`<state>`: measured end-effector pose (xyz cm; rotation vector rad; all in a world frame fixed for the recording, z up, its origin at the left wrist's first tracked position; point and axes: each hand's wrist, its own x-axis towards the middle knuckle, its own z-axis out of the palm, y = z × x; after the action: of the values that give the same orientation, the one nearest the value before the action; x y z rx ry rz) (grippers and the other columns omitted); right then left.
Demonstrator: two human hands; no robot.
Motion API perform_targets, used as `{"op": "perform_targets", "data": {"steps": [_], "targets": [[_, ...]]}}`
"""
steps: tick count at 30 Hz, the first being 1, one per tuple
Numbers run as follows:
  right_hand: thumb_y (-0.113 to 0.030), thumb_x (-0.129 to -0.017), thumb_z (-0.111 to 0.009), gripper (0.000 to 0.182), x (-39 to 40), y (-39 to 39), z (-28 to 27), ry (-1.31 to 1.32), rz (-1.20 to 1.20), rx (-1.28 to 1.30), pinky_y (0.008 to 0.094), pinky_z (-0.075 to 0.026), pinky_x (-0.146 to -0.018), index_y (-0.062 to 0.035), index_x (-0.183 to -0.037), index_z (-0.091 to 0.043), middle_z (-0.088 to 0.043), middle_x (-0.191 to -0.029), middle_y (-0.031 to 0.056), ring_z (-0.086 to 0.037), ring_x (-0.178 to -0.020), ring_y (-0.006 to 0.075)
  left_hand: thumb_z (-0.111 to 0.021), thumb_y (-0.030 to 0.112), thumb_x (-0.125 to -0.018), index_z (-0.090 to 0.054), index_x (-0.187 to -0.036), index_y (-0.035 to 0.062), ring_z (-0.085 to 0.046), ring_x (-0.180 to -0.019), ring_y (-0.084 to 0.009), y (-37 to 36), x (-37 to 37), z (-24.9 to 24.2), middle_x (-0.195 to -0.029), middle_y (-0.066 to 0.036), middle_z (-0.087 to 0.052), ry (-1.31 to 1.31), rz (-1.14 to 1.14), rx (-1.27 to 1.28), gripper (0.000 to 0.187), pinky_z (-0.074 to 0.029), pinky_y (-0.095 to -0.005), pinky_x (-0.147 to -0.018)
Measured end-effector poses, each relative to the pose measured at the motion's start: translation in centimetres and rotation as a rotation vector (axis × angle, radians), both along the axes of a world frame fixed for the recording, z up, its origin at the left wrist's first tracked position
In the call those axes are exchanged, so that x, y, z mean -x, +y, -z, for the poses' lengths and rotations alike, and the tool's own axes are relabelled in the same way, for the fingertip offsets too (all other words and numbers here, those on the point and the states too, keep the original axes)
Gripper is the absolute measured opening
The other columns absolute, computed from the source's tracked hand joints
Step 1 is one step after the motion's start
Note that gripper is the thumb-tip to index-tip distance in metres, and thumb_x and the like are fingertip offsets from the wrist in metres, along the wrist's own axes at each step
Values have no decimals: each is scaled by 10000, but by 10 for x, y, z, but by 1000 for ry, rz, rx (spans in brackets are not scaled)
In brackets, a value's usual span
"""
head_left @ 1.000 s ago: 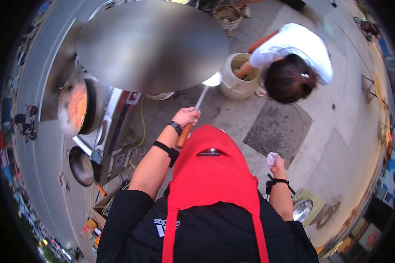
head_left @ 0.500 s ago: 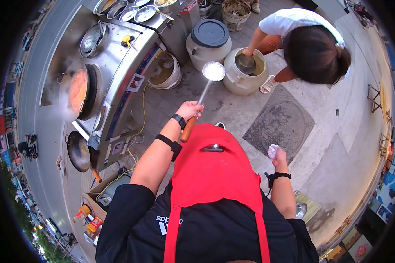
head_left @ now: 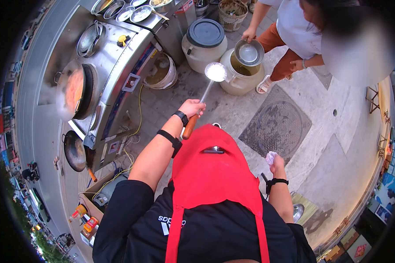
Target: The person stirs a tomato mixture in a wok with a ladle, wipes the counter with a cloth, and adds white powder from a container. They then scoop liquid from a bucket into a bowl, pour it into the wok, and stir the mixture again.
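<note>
My left hand [head_left: 193, 108] is closed around the metal shaft of a long ladle [head_left: 205, 93], just above its wooden grip. White material fills the ladle's round bowl, which points away from me near the pale barrels. To the right, my right hand [head_left: 277, 165] is closed on a crumpled whitish cloth or wrap [head_left: 271, 158]. A red apron [head_left: 215, 175] covers my front between both arms.
At left, a steaming wok [head_left: 74, 90] with reddish food sits on a metal stove [head_left: 112, 48]. Another wok [head_left: 75, 151] is below. Ahead, a person [head_left: 294, 35] holds a metal basin [head_left: 249, 52] over an open barrel [head_left: 239, 83], beside a lidded barrel [head_left: 205, 50].
The other person has straightened up and lifted the basin out of the open barrel. My hands keep nearly the same places, with the ladle and the crumpled item still held.
</note>
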<state>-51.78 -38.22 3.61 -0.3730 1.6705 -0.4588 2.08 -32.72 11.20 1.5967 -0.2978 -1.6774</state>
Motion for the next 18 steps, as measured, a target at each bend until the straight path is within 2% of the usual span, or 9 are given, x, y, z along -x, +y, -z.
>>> {"op": "perform_targets", "data": {"steps": [6, 13, 18], "targets": [[-106, -954, -402, 289, 26, 0, 4, -27, -3, 11, 399, -566, -749, 18, -1097, -620, -671, -989, 125, -667, -854, 277, -637, 148, -883, -611, -907, 45, -549, -590, -78, -24, 12, 7, -755, -5, -597, 12, 6, 31, 109, -468, -240, -516], [-129, -970, -396, 287, 36, 3, 5, -20, 54, 0, 392, -559, -764, 1, -1096, -619, -667, -984, 124, -657, -866, 270, -631, 174, -878, -613, -830, 52, -550, -588, -82, -47, 17, -10, -745, 1, -599, -42, 27, 25, 133, -485, -249, -539], [-147, -982, -395, 294, 37, 6, 8, -32, 44, -20, 395, -558, -781, 1, -1114, -611, -663, -1003, 125, -653, -879, 271, -644, 183, -869, -615, -857, 53, -556, -590, -79, -52, 16, -11, -743, 3, -600, -11, -2, 41, 134, -487, -245, -541]]}}
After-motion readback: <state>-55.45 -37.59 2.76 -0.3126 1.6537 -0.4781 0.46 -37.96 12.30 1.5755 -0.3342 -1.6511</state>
